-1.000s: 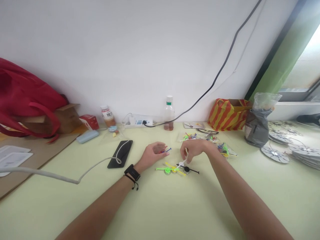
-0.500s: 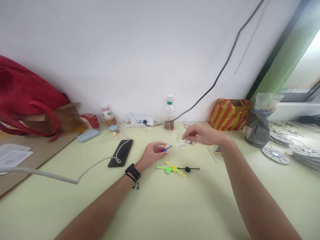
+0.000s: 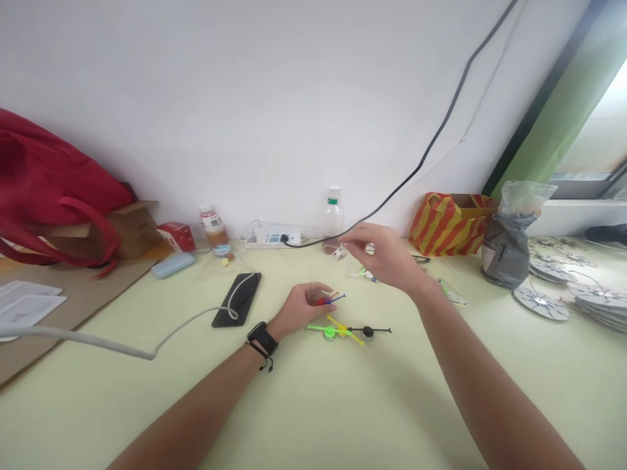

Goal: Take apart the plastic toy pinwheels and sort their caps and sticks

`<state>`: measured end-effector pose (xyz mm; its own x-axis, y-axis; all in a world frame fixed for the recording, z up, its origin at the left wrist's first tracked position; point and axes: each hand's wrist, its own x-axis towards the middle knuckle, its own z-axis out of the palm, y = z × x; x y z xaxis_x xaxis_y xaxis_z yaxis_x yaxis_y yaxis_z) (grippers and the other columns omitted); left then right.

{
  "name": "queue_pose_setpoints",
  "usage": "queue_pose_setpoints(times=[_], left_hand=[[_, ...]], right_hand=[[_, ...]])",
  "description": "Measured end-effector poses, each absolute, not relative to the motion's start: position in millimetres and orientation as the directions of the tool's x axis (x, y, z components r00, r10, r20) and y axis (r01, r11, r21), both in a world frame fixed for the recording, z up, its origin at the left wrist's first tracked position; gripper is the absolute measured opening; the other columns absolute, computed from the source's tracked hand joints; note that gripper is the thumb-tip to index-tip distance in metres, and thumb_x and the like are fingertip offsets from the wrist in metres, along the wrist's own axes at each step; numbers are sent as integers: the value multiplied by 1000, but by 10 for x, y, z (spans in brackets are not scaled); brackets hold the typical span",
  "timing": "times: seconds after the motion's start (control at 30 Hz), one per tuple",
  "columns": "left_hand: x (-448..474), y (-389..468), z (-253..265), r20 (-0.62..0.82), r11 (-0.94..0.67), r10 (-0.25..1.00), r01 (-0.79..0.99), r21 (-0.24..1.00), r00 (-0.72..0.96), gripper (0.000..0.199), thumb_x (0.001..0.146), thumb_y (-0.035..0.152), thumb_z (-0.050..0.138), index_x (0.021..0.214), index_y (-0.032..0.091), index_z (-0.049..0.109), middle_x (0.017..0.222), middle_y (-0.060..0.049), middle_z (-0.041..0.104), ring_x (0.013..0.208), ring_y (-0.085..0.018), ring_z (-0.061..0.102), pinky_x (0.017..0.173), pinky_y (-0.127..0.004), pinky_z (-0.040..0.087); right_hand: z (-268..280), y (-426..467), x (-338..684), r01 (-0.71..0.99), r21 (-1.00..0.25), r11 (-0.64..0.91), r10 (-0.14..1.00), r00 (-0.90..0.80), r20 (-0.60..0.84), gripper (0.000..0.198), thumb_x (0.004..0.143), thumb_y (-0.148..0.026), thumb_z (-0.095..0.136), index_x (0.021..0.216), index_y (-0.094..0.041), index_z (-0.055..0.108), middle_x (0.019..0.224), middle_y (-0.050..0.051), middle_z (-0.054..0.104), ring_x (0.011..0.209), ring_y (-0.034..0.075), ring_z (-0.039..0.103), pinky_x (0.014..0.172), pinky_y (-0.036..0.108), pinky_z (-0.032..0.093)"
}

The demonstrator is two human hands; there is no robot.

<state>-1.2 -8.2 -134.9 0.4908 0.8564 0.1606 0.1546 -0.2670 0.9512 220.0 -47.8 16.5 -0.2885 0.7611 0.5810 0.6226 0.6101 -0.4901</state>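
The red piece point(image 3: 321, 301) and the blue piece point(image 3: 337, 299) are held together in the curled left hand point(image 3: 307, 304), low over the table point(image 3: 313, 405); how firmly they are gripped cannot be told. By the raised right hand point(image 3: 341, 243), a pale piece point(image 3: 337, 252) appears to be pinched between thumb and fingers, though its shape is blurred. Just below the left hand, the green piece point(image 3: 330, 332), the yellow piece point(image 3: 343, 331) and the black piece point(image 3: 367, 333) are laid in a row, with the green and yellow arms crossed. The pale piece is best kept in a light fingertip pinch and carried clear of the dark cable point(image 3: 360, 224) and the bottle point(image 3: 334, 219). The left fingers should be kept steady so that neither piece is dropped, and the crossed arms are better lifted apart than dragged.
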Motion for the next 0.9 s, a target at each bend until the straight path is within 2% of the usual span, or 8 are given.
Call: queue_pose_setpoints(times=[0.17,0.3,0.4,0.5,0.63,0.77,0.83,0.9], left_hand=[[7,-92,-1362,240,-349,868,190,918,436,43,72,41,86,105,16,75,87,-6,74,76,-20,66,69,-31,55],[19,-108,-1330,260,-351,851,126,928,456,40,72,42,86,100,15,76,97,-9,75,86,-23,69,79,-34,56],[15,-115,-1307,234,-332,844,126,935,483,44,73,41,86,107,14,75,97,-9,75,85,-22,68,78,-34,56],[5,-114,-1302,209,-309,849,135,941,485,49,73,41,86,112,14,73,93,-8,75,81,-21,67,74,-33,56],[-10,-114,-1292,191,-265,858,93,960,477,47,72,44,86,108,15,74,85,-7,74,80,-23,69,71,-33,56],[-21,-111,-1284,183,-250,855,77,965,486,52,70,42,88,112,16,72,85,-6,75,80,-23,70,72,-34,57],[-22,-106,-1289,175,-251,850,89,964,497,51,71,40,88,112,16,71,91,-7,75,84,-22,70,76,-34,57],[-18,-103,-1291,184,-273,844,108,956,504,46,73,39,86,110,15,72,90,-7,74,82,-21,68,76,-33,56]], right_hand=[[78,-446,2102,723,-422,546,804,-313,505,20,94,-20,54,107,-22,70,93,4,72,75,16,60,67,27,42],[37,-425,2088,806,-320,498,845,-367,389,16,93,-20,56,97,-24,71,92,3,73,77,18,60,68,28,38],[33,-436,2094,813,-281,510,851,-427,307,19,94,-18,54,93,-24,72,96,4,74,83,19,62,70,29,37],[60,-480,2103,791,-298,534,840,-458,289,23,98,-26,50,90,-23,71,88,4,71,78,19,60,69,29,36],[84,-511,2141,748,-383,542,839,-508,195,41,102,-46,44,80,-21,67,74,2,66,66,16,56,61,29,35],[59,-462,2191,703,-455,546,822,-553,132,19,94,-33,59,86,-20,71,84,4,71,75,17,63,64,27,41],[52,-445,2205,712,-460,530,836,-531,142,16,94,-29,59,88,-20,71,86,4,72,77,17,65,66,27,43],[57,-451,2208,725,-469,504,852,-504,137,18,94,-32,58,94,-22,73,92,4,74,73,16,66,65,27,44]])
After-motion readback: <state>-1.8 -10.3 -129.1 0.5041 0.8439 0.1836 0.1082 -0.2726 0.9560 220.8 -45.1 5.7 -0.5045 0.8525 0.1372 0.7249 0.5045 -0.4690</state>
